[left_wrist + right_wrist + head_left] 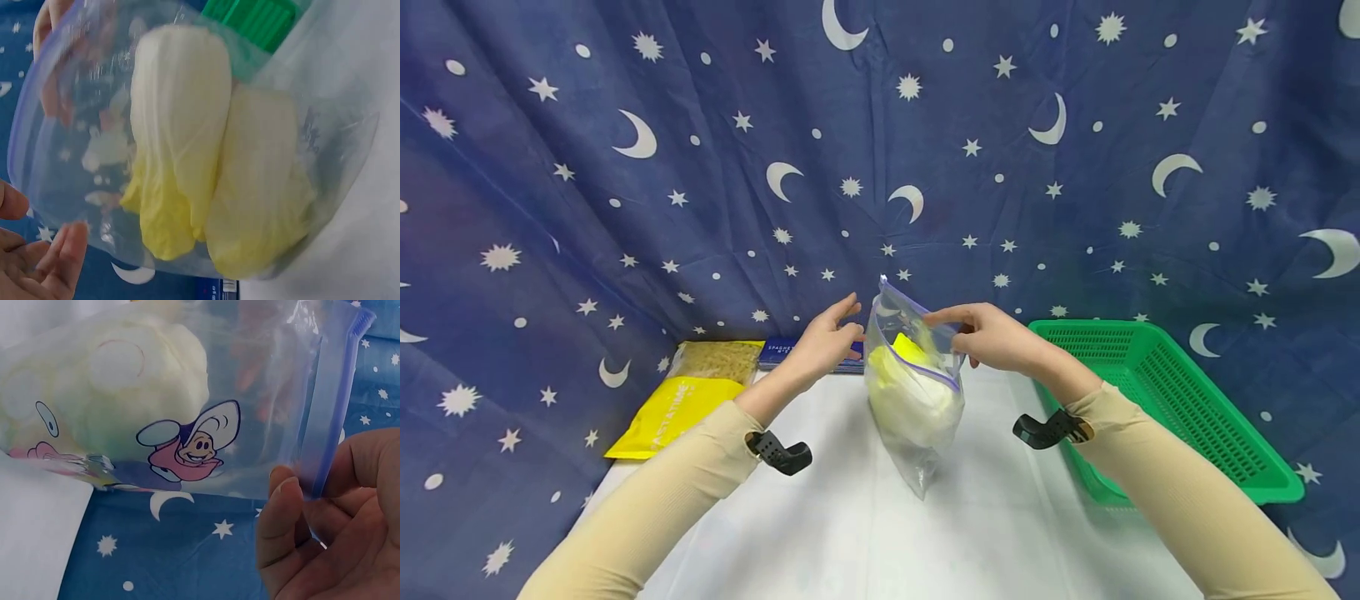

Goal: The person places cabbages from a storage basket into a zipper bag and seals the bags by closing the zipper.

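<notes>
A clear zip bag (901, 467) with a purple zip strip stands on the table, its mouth open at the top. Inside lie two pale napa cabbage pieces (181, 100), white at one end and yellow at the leaf tips. My right hand (996, 337) pinches the bag's rim at the right side between thumb and fingers. On the opposite side, my left hand (826, 342) has its fingers spread right by the bag's edge, with nothing gripped. Cartoon figures (200, 447) are printed on the bag in the right wrist view.
A green plastic basket (1225, 408) is on the right, partly behind the right forearm. At the back left lie a yellow pasta bag (688, 408) and a dark blue spaghetti pack (775, 352). A blue curtain (880, 225) with moons and stars hangs behind the white table (985, 517).
</notes>
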The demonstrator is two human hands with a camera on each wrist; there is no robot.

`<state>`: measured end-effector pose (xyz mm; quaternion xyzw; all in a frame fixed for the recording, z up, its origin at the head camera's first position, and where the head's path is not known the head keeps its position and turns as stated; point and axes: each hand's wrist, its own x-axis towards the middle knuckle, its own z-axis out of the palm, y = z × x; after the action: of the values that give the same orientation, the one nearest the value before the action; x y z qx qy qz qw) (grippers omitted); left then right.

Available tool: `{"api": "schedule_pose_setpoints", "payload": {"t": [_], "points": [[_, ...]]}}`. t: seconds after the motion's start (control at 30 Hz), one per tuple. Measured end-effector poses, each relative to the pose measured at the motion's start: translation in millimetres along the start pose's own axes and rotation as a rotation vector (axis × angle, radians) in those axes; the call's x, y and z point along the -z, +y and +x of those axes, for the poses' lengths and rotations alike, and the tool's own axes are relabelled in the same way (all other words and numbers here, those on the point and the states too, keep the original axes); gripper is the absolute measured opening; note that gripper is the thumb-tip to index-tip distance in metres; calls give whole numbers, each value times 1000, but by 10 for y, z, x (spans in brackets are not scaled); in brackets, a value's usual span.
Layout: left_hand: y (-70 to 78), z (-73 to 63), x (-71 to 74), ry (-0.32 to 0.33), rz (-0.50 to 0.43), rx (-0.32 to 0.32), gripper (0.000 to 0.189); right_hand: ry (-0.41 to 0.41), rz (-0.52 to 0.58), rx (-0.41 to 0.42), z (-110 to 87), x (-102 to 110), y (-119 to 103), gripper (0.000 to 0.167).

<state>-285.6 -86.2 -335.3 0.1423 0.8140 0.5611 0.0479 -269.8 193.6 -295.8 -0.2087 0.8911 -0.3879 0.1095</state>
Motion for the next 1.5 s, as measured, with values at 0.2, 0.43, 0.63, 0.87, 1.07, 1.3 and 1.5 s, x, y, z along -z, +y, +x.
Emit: {"api": "schedule_pose_setpoints", "payload": {"t": [0.2,0.43,0.63,0.87,1.07,1.3,1.5], "points": [[-78,236,35,-6,-37,42,65,-33,10,37,-39,-9,-8,57],[-33,430,17,-35,-131,36,65,-52,-10,48,-84,-35,-26,57],[-46,449,23,3,-105,14,51,-36,-4,88,-124,-49,-2,53],[-104,436,32,65,-58,15,35,54,79,148,-225,-107,111,44],[-130,438,41,79,-73,22,35,161,165,162,-375,-206,205,32],[-136,454,20,83,-74,22,34,292,231,151,-661,-433,331,31],[-141,448,27,82,-87,24,34,336,127,164,-827,-640,467,37]]}}
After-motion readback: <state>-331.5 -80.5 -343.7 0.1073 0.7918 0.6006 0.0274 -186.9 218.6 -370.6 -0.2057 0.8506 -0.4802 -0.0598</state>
